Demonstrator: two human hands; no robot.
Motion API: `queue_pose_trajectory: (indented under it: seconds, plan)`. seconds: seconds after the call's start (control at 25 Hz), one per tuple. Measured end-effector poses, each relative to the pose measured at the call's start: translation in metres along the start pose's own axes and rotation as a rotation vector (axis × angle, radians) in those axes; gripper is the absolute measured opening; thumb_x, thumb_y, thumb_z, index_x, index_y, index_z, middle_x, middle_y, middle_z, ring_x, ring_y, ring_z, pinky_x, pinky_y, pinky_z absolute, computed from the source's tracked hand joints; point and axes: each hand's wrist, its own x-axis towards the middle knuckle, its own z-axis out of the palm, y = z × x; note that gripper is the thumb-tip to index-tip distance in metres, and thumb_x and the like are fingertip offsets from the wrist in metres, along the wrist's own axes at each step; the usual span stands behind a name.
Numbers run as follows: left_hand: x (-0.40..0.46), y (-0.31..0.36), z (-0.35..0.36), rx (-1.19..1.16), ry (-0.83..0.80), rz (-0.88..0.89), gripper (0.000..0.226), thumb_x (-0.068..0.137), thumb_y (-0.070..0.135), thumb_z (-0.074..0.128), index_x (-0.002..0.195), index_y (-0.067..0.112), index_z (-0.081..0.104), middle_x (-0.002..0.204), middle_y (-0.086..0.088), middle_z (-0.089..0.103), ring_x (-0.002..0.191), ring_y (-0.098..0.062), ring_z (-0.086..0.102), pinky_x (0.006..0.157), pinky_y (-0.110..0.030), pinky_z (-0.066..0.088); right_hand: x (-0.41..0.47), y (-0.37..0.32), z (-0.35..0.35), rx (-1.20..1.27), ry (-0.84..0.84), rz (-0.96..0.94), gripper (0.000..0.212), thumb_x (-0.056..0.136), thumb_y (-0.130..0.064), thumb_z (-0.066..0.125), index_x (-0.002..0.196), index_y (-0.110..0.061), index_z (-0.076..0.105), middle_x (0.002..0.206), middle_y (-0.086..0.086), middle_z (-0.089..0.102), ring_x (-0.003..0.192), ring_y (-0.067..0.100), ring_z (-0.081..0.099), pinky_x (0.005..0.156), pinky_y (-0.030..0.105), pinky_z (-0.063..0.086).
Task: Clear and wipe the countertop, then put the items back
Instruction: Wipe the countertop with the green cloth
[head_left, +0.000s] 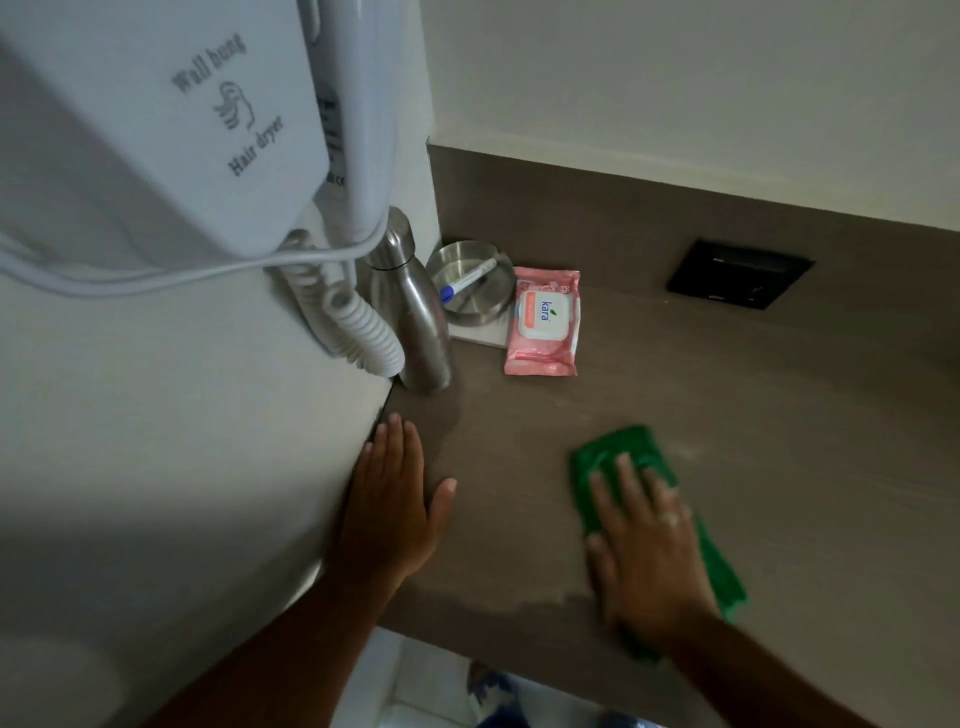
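Note:
My right hand (647, 545) lies flat on a green cloth (631, 447), pressing it onto the brown countertop (753, 415) near the front edge. My left hand (392, 499) rests flat and empty on the countertop beside the white wall at the left. In the back left corner stand a steel bottle (415, 317), a steel bowl (470, 283) with a white and blue pen (465, 283) in it, and a pink wipes pack (543, 322) lying flat. The bowl sits on a white card.
A white wall-hung hair dryer (171, 119) with a coiled cord (353, 322) hangs at the left, over the bottle. A black socket plate (740, 275) is set in the backsplash at the right. A tiled floor shows below the counter's front edge.

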Motion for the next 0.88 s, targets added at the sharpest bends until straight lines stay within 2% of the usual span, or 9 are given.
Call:
queue_pose_trajectory:
  seconds: [0.08, 0.16, 0.24, 0.44, 0.56, 0.76, 0.88]
  plan:
    - [0.0, 0.0, 0.0, -0.006, 0.011, 0.001, 0.081, 0.09, 0.052, 0.041, 0.149, -0.002, 0.031, 0.157, -0.022, 0.028, 0.146, -0.035, 0.027, 0.12, -0.045, 0.022, -0.017, -0.028, 0.005, 0.005, 0.019, -0.196, 0.062, 0.085, -0.048, 0.042, 0.143, -0.026, 0.048, 0.153, 0.01, 0.041, 0.131, 0.039, 0.048, 0.104, 0.051, 0.032]
    - [0.0, 0.001, -0.001, -0.005, -0.006, -0.002, 0.081, 0.091, 0.053, 0.039, 0.15, -0.001, 0.029, 0.158, -0.022, 0.026, 0.147, -0.035, 0.025, 0.12, -0.045, 0.021, 0.008, -0.044, 0.003, -0.009, 0.032, -0.244, 0.06, 0.087, -0.048, 0.045, 0.143, -0.027, 0.047, 0.153, 0.01, 0.041, 0.13, 0.037, 0.048, 0.102, 0.051, 0.035]
    - [0.001, 0.001, -0.001, 0.016, -0.01, -0.001, 0.081, 0.092, 0.053, 0.034, 0.152, -0.001, 0.025, 0.159, -0.021, 0.023, 0.148, -0.034, 0.022, 0.121, -0.043, 0.018, 0.046, -0.069, -0.004, -0.02, 0.026, -0.219, 0.061, 0.088, -0.045, 0.048, 0.145, -0.024, 0.044, 0.151, 0.012, 0.041, 0.128, 0.036, 0.048, 0.096, 0.051, 0.042]
    - [0.0, 0.002, 0.001, 0.041, -0.006, -0.004, 0.082, 0.091, 0.055, 0.029, 0.154, 0.002, 0.02, 0.161, -0.018, 0.018, 0.15, -0.03, 0.017, 0.122, -0.04, 0.014, 0.114, -0.141, -0.027, 0.002, -0.051, -0.03, 0.072, 0.091, -0.038, 0.043, 0.153, -0.014, 0.017, 0.14, 0.018, 0.033, 0.118, 0.034, 0.045, 0.086, 0.045, 0.039]
    - [0.0, 0.002, -0.001, 0.025, -0.004, -0.001, 0.082, 0.092, 0.055, 0.028, 0.154, 0.003, 0.019, 0.162, -0.017, 0.018, 0.15, -0.028, 0.017, 0.122, -0.038, 0.012, 0.128, -0.148, -0.028, 0.0, -0.028, 0.054, 0.067, 0.091, -0.03, 0.043, 0.151, -0.009, 0.02, 0.132, 0.018, 0.038, 0.113, 0.035, 0.047, 0.079, 0.045, 0.043]
    - [-0.002, -0.001, -0.001, 0.031, -0.007, 0.01, 0.079, 0.092, 0.053, 0.031, 0.152, 0.001, 0.025, 0.16, -0.019, 0.022, 0.149, -0.03, 0.022, 0.122, -0.038, 0.015, 0.132, -0.141, -0.033, 0.127, -0.01, 0.129, 0.05, 0.09, -0.026, 0.049, 0.135, -0.008, 0.038, 0.124, 0.017, 0.041, 0.106, 0.037, 0.052, 0.069, 0.045, 0.052]
    - [-0.002, 0.0, -0.003, 0.022, -0.013, 0.011, 0.078, 0.092, 0.051, 0.034, 0.15, -0.002, 0.03, 0.157, -0.022, 0.028, 0.146, -0.034, 0.029, 0.121, -0.04, 0.017, 0.081, -0.131, -0.033, 0.092, -0.068, 0.034, 0.05, 0.092, -0.029, 0.05, 0.136, -0.009, 0.038, 0.124, 0.017, 0.043, 0.107, 0.037, 0.052, 0.073, 0.045, 0.053]
